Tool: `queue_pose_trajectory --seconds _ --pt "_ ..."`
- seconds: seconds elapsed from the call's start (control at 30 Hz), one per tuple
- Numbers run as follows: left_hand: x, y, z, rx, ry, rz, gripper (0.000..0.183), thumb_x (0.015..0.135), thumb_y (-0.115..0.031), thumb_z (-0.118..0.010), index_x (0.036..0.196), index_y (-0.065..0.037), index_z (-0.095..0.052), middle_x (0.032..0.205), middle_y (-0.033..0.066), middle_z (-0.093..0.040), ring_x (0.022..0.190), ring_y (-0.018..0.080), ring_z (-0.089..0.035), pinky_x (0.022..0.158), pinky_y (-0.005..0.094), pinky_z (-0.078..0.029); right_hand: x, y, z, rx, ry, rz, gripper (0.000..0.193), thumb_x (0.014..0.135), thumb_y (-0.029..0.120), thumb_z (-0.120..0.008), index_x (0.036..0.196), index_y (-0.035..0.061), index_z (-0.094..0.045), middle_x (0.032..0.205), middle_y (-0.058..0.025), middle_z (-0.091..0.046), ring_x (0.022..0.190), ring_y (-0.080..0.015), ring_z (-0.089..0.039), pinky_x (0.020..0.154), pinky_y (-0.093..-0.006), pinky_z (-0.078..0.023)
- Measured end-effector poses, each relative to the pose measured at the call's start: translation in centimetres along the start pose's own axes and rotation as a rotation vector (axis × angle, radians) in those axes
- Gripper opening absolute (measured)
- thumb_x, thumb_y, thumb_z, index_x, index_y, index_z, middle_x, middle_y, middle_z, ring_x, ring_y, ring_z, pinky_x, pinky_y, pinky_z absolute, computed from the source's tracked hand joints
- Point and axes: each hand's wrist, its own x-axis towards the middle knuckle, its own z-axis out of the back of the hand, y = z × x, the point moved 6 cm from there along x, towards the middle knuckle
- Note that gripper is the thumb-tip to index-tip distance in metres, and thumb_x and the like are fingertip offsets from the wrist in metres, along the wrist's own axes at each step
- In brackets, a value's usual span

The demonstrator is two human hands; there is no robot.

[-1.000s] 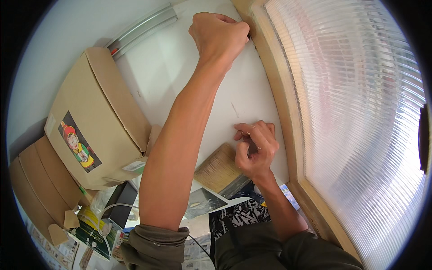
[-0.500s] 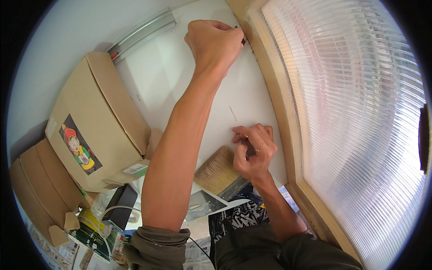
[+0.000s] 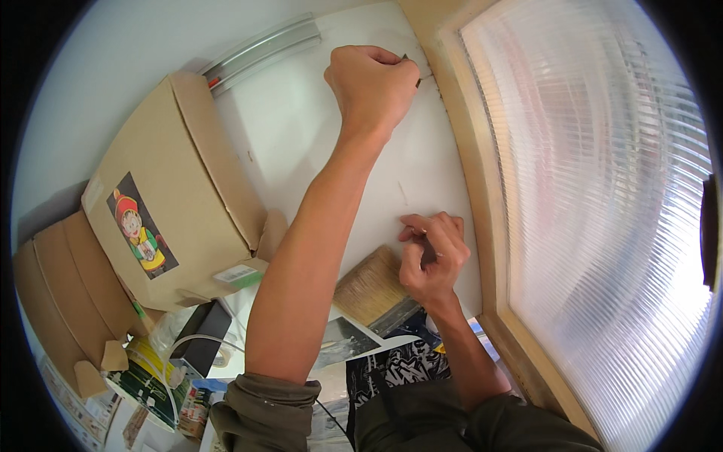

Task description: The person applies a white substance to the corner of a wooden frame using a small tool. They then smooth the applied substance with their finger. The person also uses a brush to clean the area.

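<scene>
My left hand (image 3: 374, 84) reaches far over a white board (image 3: 301, 98), its fingers closed on a small dark, thin piece (image 3: 419, 83). Only the ends of that piece show past the fingers, so its kind is hidden. It is held close to the inner edge of a wooden frame (image 3: 456, 113), where a thin line marks the board. Nearer to me, my right hand (image 3: 438, 256) hovers with loosely curled fingers, the thumb apart and nothing visible between them. Beside it lies a wide brush (image 3: 371, 286) with tan bristles and a dark band.
Ribbed translucent panelling (image 3: 580, 196) fills the right side inside the frame. Cardboard boxes (image 3: 154, 151) stand at the left, one with a cartoon sticker. Metal rails (image 3: 263, 47) lie at the back. A black box (image 3: 203, 329), a white cable (image 3: 177, 354) and printed sheets crowd the lower left.
The whole view has shifted slightly, so most things appear a little further right. My left hand keeps its grip on the dark piece beside the frame; my right hand keeps its curled pose.
</scene>
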Motion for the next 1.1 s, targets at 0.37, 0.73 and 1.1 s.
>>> queue_pose_trajectory --seconds 0.37,0.73,1.1 --pt "-5.8 2.3 4.2 -0.323 -0.056 0.026 0.017 0.09 -0.013 -0.072 0.09 0.004 -0.074 0.076 0.0096 -0.072 0.059 0.0141 -0.065 0.057 0.0292 -0.05 2.3 1.2 -0.1 -0.048 -0.102 -0.059 0.021 0.085 -0.005 -0.061 0.105 -0.003 -0.069 0.086 -0.0129 -0.068 0.068 -0.0225 -0.063 0.065 -0.032 -0.05" --pt "-11.7 4.5 7.9 -0.426 -0.028 0.013 0.018 0.088 -0.013 -0.073 0.093 0.004 -0.075 0.076 0.0106 -0.073 0.063 0.0142 -0.067 0.06 0.0288 -0.052 10.9 1.6 -4.5 -0.513 0.036 0.11 0.047 0.09 0.008 -0.057 0.13 -0.016 -0.055 0.136 -0.0369 -0.055 0.114 -0.0482 -0.064 0.093 -0.0484 -0.053" --pt "-14.2 7.0 7.9 -0.834 0.028 0.114 0.019 0.091 -0.016 -0.077 0.097 0.001 -0.073 0.079 0.0032 -0.068 0.06 0.0066 -0.052 0.055 0.022 -0.04 13.8 3.9 -3.2 -0.302 0.121 0.066 0.027 0.088 0.01 -0.068 0.107 -0.0094 -0.07 0.09 -0.0193 -0.073 0.072 -0.0261 -0.071 0.067 -0.0354 -0.055"
